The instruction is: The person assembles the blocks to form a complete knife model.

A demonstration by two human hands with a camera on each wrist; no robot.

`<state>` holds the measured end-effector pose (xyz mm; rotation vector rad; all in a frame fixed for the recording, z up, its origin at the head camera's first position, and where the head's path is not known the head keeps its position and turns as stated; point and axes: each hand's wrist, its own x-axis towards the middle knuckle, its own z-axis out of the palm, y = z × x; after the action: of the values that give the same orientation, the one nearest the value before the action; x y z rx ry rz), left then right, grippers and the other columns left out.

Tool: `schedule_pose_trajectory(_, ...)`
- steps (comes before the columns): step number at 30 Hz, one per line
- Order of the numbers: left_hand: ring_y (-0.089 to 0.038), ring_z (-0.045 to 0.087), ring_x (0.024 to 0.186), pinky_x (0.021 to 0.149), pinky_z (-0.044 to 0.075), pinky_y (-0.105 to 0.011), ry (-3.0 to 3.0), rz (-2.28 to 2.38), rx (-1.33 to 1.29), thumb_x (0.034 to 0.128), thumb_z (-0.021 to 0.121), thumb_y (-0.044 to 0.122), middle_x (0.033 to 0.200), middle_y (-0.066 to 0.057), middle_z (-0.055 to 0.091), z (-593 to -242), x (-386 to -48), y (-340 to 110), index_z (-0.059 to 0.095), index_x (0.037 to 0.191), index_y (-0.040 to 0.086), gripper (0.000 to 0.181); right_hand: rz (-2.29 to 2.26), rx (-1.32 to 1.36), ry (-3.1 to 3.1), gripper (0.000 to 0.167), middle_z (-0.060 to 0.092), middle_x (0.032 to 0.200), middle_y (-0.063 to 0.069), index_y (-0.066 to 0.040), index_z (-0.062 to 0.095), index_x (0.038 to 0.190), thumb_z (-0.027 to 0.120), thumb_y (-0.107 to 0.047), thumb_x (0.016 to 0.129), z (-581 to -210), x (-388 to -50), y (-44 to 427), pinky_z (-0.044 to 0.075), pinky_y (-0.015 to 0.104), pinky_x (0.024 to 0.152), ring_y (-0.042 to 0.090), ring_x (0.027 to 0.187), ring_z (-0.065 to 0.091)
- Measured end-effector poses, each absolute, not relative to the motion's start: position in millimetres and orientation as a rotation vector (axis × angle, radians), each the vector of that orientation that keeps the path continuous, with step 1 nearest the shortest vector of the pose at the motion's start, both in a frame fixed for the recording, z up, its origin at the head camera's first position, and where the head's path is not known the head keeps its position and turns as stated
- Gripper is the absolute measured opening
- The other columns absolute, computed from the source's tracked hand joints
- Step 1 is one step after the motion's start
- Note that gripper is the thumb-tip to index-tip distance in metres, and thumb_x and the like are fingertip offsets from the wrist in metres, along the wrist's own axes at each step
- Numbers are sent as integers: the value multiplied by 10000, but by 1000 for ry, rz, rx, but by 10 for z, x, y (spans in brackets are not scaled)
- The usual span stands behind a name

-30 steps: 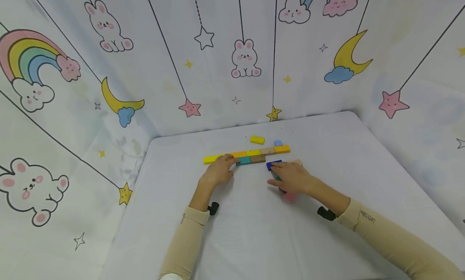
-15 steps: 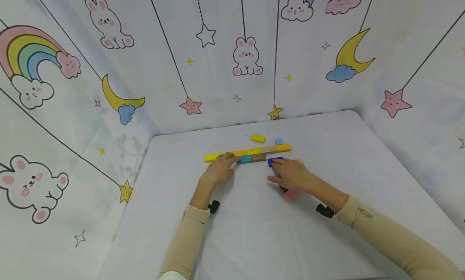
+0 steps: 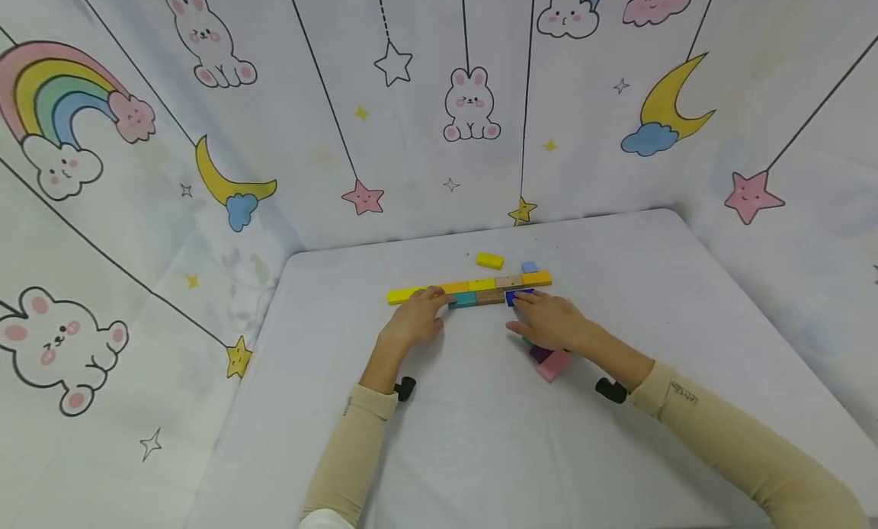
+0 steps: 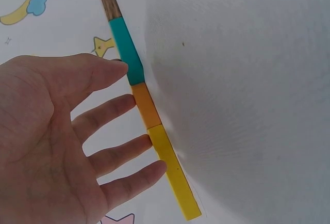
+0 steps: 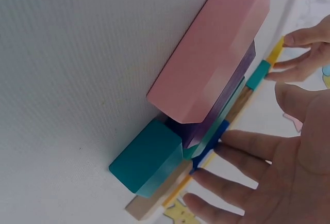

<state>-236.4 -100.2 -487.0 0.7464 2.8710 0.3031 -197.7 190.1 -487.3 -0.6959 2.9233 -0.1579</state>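
Note:
My left hand (image 3: 413, 319) rests its outstretched fingers along the block row, with the thumb by the teal block (image 4: 128, 51). In the left wrist view its other fingertips touch an orange block (image 4: 147, 105) and a yellow block (image 4: 175, 175). A brown block (image 3: 489, 296) continues the front row beyond the teal one. At that row's right end lies a dark blue block (image 5: 211, 144), touched by the extended fingers of my right hand (image 3: 552, 323). Under and beside this hand are a pink block (image 5: 211, 53), a purple block (image 5: 185, 131), another teal block (image 5: 147, 157) and a tan block (image 5: 154, 193).
Behind the front row runs a back row with yellow (image 3: 482, 283), tan (image 3: 509, 281) and orange (image 3: 537, 278) blocks. Farther back lie a loose yellow block (image 3: 490, 261) and a light blue block (image 3: 530, 267). A patterned cloth wall (image 3: 309, 133) borders the white table (image 3: 466, 445).
My right hand has slid the dark blue block back and slightly left, up to the brown block's end. The left hand has stayed on the row. The head view has tilted slightly.

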Motion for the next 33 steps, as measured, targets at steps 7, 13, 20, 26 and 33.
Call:
schedule_pose_trajectory(7,-330,443,1440,1125,467,-512,2864,289,738,1024,603,118,1576,-65,461,-4872,-2383,-988,544,1532,242,526,-167,-698,2920,683,459,1588,204,20,519,1504,516,-509,1071,-4860,-2018,1931,434,616,1119,436,1450,439)
schedule_pose_trajectory(13,-329,452,1429,1123,467,-515,2869,297,741,1023,609,116,1568,-70,469,-4869,-2388,-983,549,1528,235,522,-170,-687,2923,687,452,1595,198,17,517,1507,520,-512,1068,-4863,-2035,1928,426,615,1127,430,1462,425)
schedule_pose_trajectory(20,-324,446,1438,1141,452,-505,2874,286,742,1025,602,118,1577,-69,460,-4872,-2399,-981,536,1538,248,533,-187,-685,2922,680,452,1595,197,18,519,1505,544,-498,1063,-4858,-2062,1924,425,615,1127,429,1466,420)
schedule_pose_trajectory(26,-317,449,1437,1132,462,-498,2883,287,735,1023,605,119,1576,-54,462,-4875,-2410,-976,548,1528,259,527,-219,-661,2910,689,435,1610,188,8,500,1523,548,-500,1060,-4837,-2067,1910,407,625,1138,432,1477,402)
schedule_pose_trajectory(33,-326,468,1413,1121,470,-506,2877,289,736,1020,605,106,1555,-63,479,-4880,-2390,-980,559,1520,248,521,-239,-658,2903,693,436,1611,183,5,500,1525,555,-502,1056,-4857,-2064,1898,396,636,1142,434,1479,398)
